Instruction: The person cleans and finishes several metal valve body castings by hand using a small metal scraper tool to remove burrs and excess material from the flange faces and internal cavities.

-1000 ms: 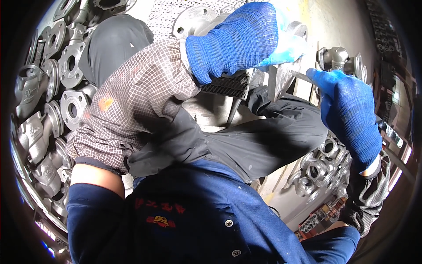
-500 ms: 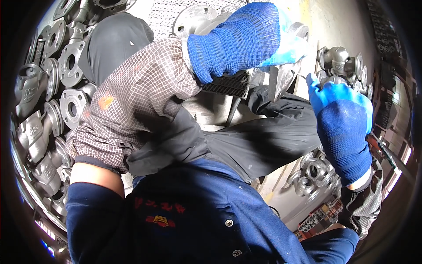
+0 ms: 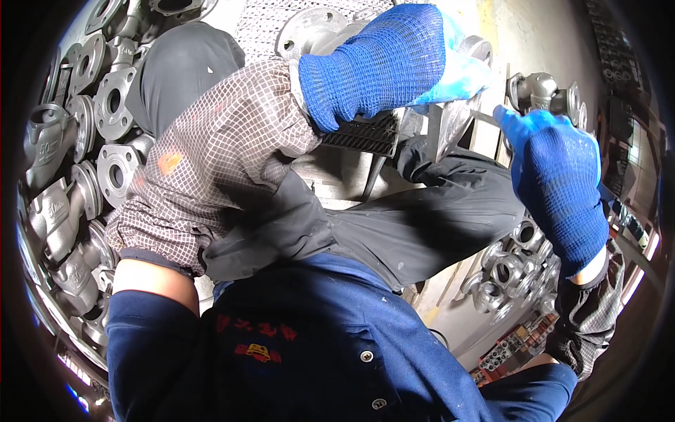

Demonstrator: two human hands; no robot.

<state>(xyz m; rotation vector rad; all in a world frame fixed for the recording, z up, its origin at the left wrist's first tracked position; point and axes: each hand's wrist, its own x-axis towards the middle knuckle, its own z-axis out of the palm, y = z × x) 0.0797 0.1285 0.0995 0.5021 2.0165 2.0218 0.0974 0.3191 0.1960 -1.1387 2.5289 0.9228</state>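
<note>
My left hand (image 3: pixel 394 67), in a blue knit glove with a light-blue coated palm, lies over a grey metal flanged valve body (image 3: pixel 309 32). Its fingers wrap round the casting on the far side, partly hidden. One round flange shows left of the glove, more flange edges (image 3: pixel 453 126) to its right. Right of the casting is my right hand (image 3: pixel 559 169), gloved alike, with fingers curled and the index finger pointing toward the valve body. A thin grey strip (image 3: pixel 485 118) shows between that fingertip and the casting; whether the hand holds it is unclear.
Several flanged valve castings (image 3: pixel 116 102) are piled along the left. More castings stand at the far right (image 3: pixel 541 91) and lower right (image 3: pixel 503 271). A black grate (image 3: pixel 362 137) sits under the work, between my dark-trousered legs (image 3: pixel 422 211).
My right hand has shifted a little right and down, away from the valve body, and its wrist has turned. My left hand and the casting have hardly moved.
</note>
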